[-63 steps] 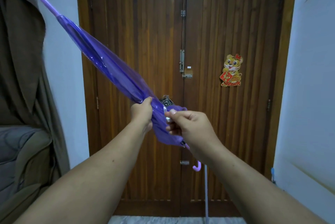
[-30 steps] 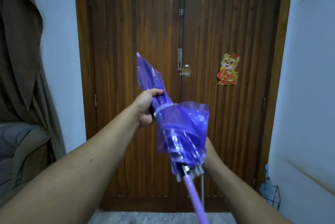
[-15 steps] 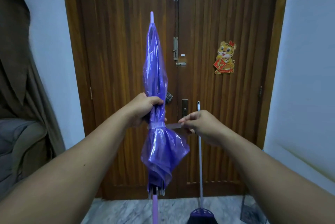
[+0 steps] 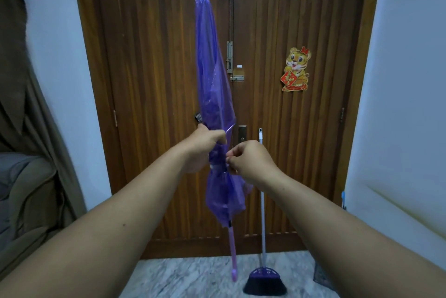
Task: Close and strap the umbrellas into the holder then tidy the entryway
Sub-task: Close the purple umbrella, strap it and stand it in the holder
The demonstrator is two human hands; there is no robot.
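The left hand point(image 4: 205, 145) grips the folded canopy of the purple umbrella point(image 4: 213, 85), fingers curled round the gathered plastic. The right hand point(image 4: 248, 159), just beside it and slightly lower, pinches something small at the canopy's waist between thumb and fingertips; what it holds is too small to tell. Both forearms reach in from the bottom corners.

The umbrella stands nearly upright in front of the door, its tip running out of the top edge and its thin lilac shaft point(image 4: 232, 252) hanging below the canopy, ending in a small curved handle just above the floor. The canopy is translucent, glossy and creased, narrow above the hands and loosely bunched below them.

Behind the umbrella a double wooden door point(image 4: 272, 20), dark brown with vertical slats, fills the wall; metal bolts point(image 4: 229, 56) sit along its central seam, partly hidden by the canopy. A paper tiger decoration point(image 4: 296, 69) in yellow and red is stuck to the leaf right of the umbrella. A broom point(image 4: 263, 271) leans against the door just right of the umbrella, with a pale thin pole and a dark fan-shaped head resting on the floor point(image 4: 188, 278), which is pale veined marble. White walls point(image 4: 407, 80) flank the door. Left of the umbrella hangs a brown curtain point(image 4: 17, 68), and below it sits a grey-brown cushioned seat point(image 4: 21, 186).
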